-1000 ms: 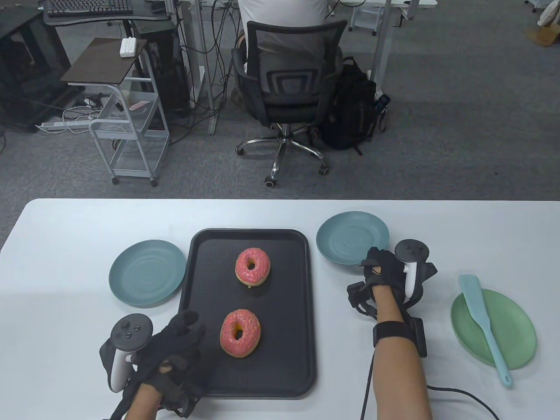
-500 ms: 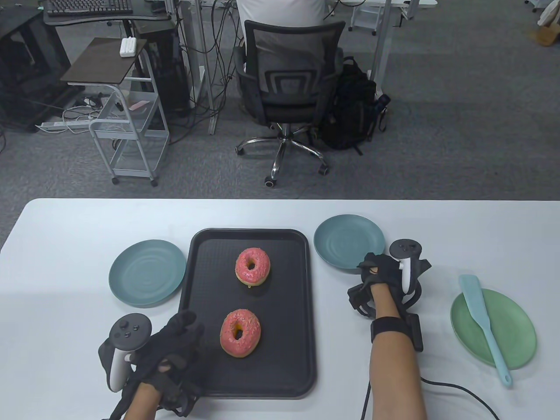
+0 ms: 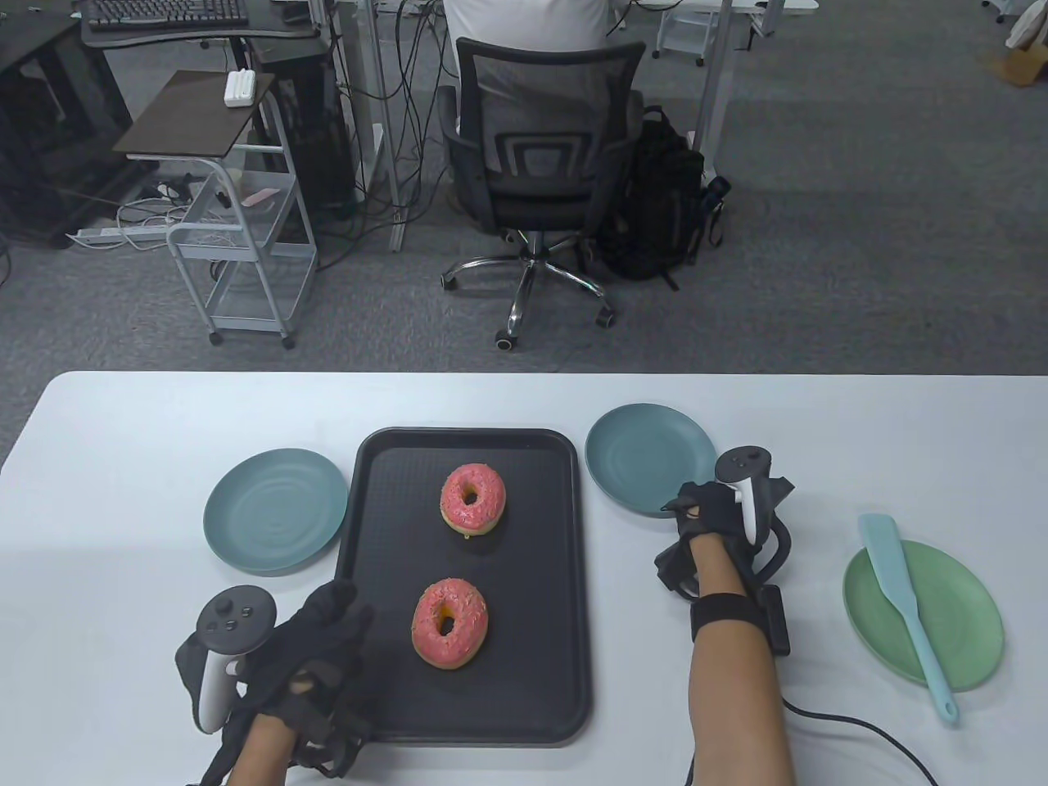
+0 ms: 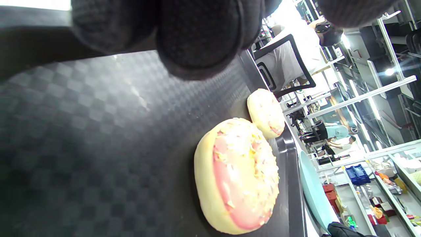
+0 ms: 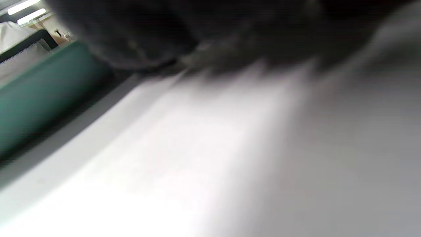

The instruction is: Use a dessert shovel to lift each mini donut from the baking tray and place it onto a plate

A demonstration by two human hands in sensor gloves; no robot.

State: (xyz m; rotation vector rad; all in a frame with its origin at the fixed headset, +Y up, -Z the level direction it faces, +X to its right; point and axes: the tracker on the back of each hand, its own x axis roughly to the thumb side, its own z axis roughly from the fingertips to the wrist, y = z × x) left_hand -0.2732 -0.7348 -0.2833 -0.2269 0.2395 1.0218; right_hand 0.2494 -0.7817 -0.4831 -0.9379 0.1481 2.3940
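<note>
Two donuts (image 3: 472,499) on tray (image 3: 532,655)

The tray (image 3: 467,712) is black with a faint checked weave (clearest in the left wrist view). Both donuts (image 3: 472,499) (image 3: 449,623) wear pink icing with pale sprinkles over tan dough. Two plates (image 3: 274,509) (image 3: 647,450) are dull blue-green, the third (image 3: 958,614) light green. The spatula (image 3: 905,602) is pale blue, the table (image 3: 164,426) white.
</note>
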